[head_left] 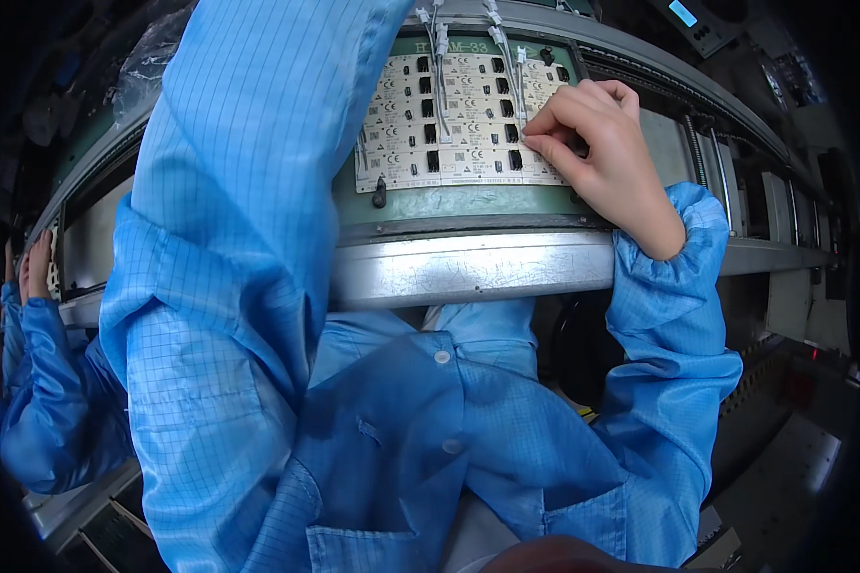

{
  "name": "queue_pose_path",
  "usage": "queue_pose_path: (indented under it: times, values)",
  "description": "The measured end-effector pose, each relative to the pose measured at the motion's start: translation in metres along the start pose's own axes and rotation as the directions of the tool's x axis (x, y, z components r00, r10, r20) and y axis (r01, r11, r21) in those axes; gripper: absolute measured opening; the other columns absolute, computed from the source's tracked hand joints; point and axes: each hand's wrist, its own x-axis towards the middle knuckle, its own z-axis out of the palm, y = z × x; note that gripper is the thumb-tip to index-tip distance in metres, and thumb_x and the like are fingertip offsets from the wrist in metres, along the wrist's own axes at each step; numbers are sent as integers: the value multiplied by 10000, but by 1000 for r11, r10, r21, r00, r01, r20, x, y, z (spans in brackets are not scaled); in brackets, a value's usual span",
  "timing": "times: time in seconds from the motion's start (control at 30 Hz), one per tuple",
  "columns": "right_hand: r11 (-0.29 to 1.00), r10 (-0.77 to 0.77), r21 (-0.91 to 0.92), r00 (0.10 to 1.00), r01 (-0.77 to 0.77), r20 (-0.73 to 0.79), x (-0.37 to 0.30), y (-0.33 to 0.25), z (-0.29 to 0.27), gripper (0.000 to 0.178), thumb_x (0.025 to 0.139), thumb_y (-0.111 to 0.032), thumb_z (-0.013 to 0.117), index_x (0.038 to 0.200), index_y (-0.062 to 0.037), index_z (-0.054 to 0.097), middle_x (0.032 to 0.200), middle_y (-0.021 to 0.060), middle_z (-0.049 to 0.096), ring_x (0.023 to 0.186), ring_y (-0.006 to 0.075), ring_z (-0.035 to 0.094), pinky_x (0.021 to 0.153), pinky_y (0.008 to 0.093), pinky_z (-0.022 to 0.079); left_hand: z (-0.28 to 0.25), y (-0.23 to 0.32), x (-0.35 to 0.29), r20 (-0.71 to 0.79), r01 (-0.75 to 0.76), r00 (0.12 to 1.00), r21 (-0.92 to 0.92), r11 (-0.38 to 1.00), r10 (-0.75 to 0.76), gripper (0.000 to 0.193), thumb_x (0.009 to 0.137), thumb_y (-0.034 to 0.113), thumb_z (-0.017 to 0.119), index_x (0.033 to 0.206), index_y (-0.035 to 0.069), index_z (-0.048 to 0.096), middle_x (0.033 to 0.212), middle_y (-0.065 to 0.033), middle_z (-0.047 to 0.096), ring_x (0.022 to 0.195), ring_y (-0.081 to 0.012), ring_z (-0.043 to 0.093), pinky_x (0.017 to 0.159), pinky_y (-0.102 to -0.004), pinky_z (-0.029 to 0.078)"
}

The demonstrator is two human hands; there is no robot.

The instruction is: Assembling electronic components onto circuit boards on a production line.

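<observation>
At the right of the panel my right hand (597, 134) is closed, thumb and forefinger pinched at the lower end of a thin white wire (520, 95). A white plug connector (521, 55) sits at that wire's upper end. Under the fingertips lies a panel of white circuit boards (470, 110) with rows of small black components, seated in a green carrier plate (468, 202). Another white wire with a plug (441, 40) runs down over the boards further left. My left arm (248, 124) reaches up past the top edge, so my left hand is out of view.
A metal rail (478, 267) runs along the panel's near side. Conveyor rails (688, 81) continue to the right. A black post (379, 193) stands at the carrier's near left. At far left, a co-worker's hand (38, 263) and blue sleeve (62, 401) show. Clear plastic (153, 62) lies upper left.
</observation>
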Motion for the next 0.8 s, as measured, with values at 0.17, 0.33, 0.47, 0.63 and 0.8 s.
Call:
queue_pose_path:
  times: [0.17, 0.33, 0.47, 0.63, 0.8]
  values:
    - [996, -53, -72, 998, 51, -16, 3, -4, 1, 30, 881, -100, 733, 899, -95, 709, 776, -9, 595, 813, 166, 568, 1047, 410, 308, -10, -1, -57, 83, -235, 971, 187, 954, 223, 160, 934, 128, 686, 1026, 3, 722, 1006, -85, 770, 938, -140, 690, 832, -252, 515]
    - [1000, -13, -10, 995, 14, 97, -1, 7, -12, 105, 932, -131, 669, 1006, -104, 740, 894, 14, 659, 951, 187, 600, 1122, 463, 269, 8, 0, -145, 117, -268, 963, 525, 808, 244, 169, 949, 139, 680, 1022, -9, 713, 934, -110, 753, 878, -161, 708, 804, -312, 574]
    - [991, -56, -108, 984, 75, 171, -11, -1, -19, 224, 933, -75, 613, 1108, -112, 746, 970, 50, 656, 1056, 235, 605, 1178, 529, 233, 27, -34, -197, 353, -452, 830, 880, 149, 433, 90, 902, 178, 702, 972, 139, 741, 925, -18, 749, 946, -219, 686, 913, -424, 426]
    - [988, -28, -139, 977, 59, 210, -19, -12, -17, 298, 891, -42, 619, 1168, -92, 713, 967, 73, 632, 1080, 270, 603, 1174, 563, 257, 43, -59, -224, 362, -480, 844, 838, 257, 396, 50, 843, 168, 721, 890, 161, 707, 761, -2, 670, 902, -259, 643, 908, -479, 361]
    - [990, 119, -36, 954, -134, -274, 55, 68, -42, 241, 870, -162, 554, 958, -86, 765, 954, 161, 750, 930, 327, 716, 864, 438, 513, 62, -61, -220, 312, -350, 928, 917, 193, 202, 50, 829, 184, 722, 859, 144, 720, 957, -7, 675, 1025, -278, 572, 905, -464, 353]
